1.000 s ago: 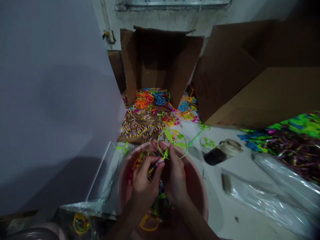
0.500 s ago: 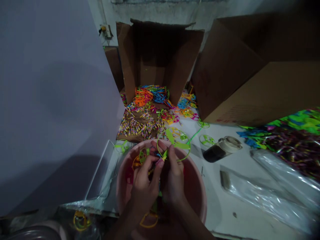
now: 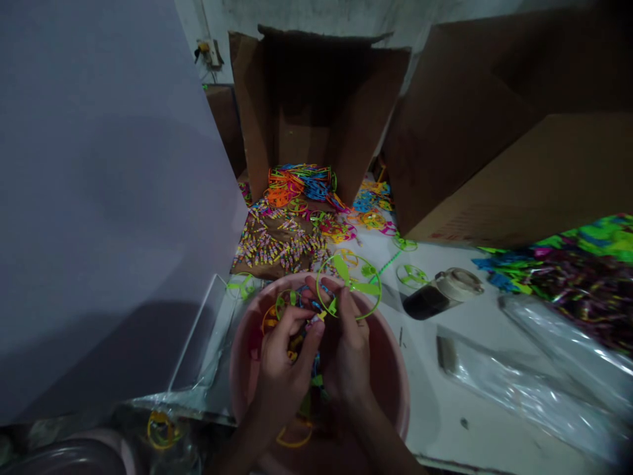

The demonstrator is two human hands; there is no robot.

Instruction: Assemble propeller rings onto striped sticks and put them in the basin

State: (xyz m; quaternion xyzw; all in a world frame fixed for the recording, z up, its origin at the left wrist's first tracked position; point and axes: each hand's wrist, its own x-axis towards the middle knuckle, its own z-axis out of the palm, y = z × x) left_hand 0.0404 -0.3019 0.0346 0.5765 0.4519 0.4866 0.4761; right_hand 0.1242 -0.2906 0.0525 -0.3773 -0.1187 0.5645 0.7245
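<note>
Both hands are over a pink basin [image 3: 403,376] with colourful plastic parts inside. My left hand [image 3: 287,356] pinches a small pink, white and yellow plastic piece [image 3: 316,320] between thumb and fingertips. In my right hand [image 3: 352,349] is a lime-green ringed propeller [image 3: 368,288], gripped near its lower left edge, with the ring tilted up above the basin's far rim. The two hands are close together, and a small gap shows between the little piece and the propeller. My right palm is in shadow, so its grip is partly hidden.
An open carton [image 3: 247,112] holds a stack of coloured rings [image 3: 301,181]. Small patterned pieces [image 3: 277,244] lie scattered on cardboard before it. To the right are a dark-filled jar [image 3: 442,293], clear plastic sleeves [image 3: 514,379], another carton [image 3: 494,178] and a parts heap [image 3: 583,284].
The green propeller has shifted slightly right, away from the small piece in my left hand, and a gap now shows between them. My left hand has hardly moved.
</note>
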